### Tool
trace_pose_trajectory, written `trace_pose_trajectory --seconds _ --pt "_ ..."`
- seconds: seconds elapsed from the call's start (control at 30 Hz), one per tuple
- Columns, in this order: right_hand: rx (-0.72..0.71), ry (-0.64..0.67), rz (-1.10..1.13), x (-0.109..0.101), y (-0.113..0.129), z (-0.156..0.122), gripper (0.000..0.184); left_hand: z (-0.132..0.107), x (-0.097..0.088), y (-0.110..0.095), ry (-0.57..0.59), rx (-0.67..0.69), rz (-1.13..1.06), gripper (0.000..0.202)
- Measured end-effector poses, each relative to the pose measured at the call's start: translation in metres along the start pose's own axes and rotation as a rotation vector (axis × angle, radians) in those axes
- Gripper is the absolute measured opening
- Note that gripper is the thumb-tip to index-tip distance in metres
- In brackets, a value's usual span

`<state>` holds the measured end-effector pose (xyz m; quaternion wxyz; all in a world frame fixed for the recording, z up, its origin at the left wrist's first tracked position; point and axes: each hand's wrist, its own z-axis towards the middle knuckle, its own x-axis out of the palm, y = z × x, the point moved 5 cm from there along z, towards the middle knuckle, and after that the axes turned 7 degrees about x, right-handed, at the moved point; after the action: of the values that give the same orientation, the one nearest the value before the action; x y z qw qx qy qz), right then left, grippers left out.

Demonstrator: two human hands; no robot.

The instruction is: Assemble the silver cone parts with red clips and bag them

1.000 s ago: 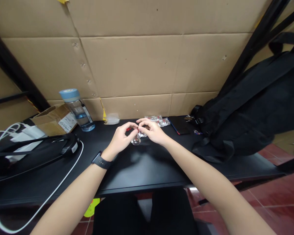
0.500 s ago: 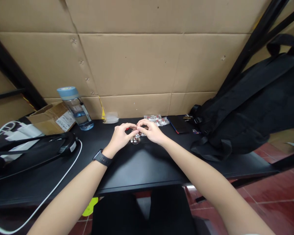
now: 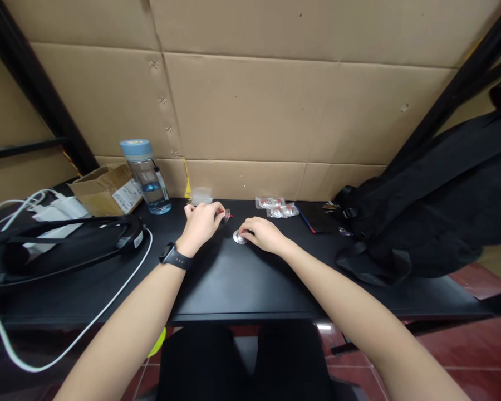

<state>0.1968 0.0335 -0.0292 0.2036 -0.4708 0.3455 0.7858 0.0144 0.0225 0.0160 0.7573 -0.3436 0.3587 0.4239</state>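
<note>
My left hand (image 3: 202,225) is raised just above the black table (image 3: 242,289), its fingertips pinched on a small shiny disc with a red tip (image 3: 227,216) that points right. To the right, my right hand (image 3: 263,234) rests low, fingers closed at a silver metal disc (image 3: 239,238) lying on the table. The fingers cover part of that disc. The two hands are apart, each at its own disc. Behind the right hand lie several clear plastic packets (image 3: 276,207) with shiny and red pieces inside.
On the left stand a water bottle (image 3: 152,184), an open cardboard box (image 3: 106,189) and a black case with white chargers (image 3: 62,250); a white cable (image 3: 108,309) loops over the edge. A black pad (image 3: 315,217) and a backpack (image 3: 438,206) lie right. Cardboard (image 3: 254,111) closes the back.
My hands, together over the metal pieces before, have separated. The left moved away with a red-tipped disc; the right came down to the disc on the table. The view has shifted slightly.
</note>
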Motion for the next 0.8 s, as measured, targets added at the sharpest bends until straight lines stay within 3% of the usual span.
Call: trace_pose_trajectory --seconds 0.13,0.3,0.4,0.53,0.8 --pt "0.077 -0.131 0.213 -0.01 -0.007 0.003 0.01 0.0 0.009 -0.004 0.104 -0.035 -0.138 0.014" --pt "0.224 -0.253 0.815 -0.019 -0.02 0.004 0.024 -0.001 0.018 -0.01 0.126 -0.133 -0.315 0.015" --pt "0.287 -0.236 0.97 -0.015 -0.02 0.003 0.033 -0.001 0.024 -0.011 0.064 -0.152 -0.463 0.016" --pt "0.317 -0.211 1.009 -0.008 -0.015 0.002 0.036 -0.001 0.034 -0.01 0.009 -0.112 -0.651 0.021" --pt "0.341 -0.027 1.153 -0.004 -0.016 -0.001 0.036 -0.001 0.046 -0.011 0.088 -0.065 -0.817 0.022"
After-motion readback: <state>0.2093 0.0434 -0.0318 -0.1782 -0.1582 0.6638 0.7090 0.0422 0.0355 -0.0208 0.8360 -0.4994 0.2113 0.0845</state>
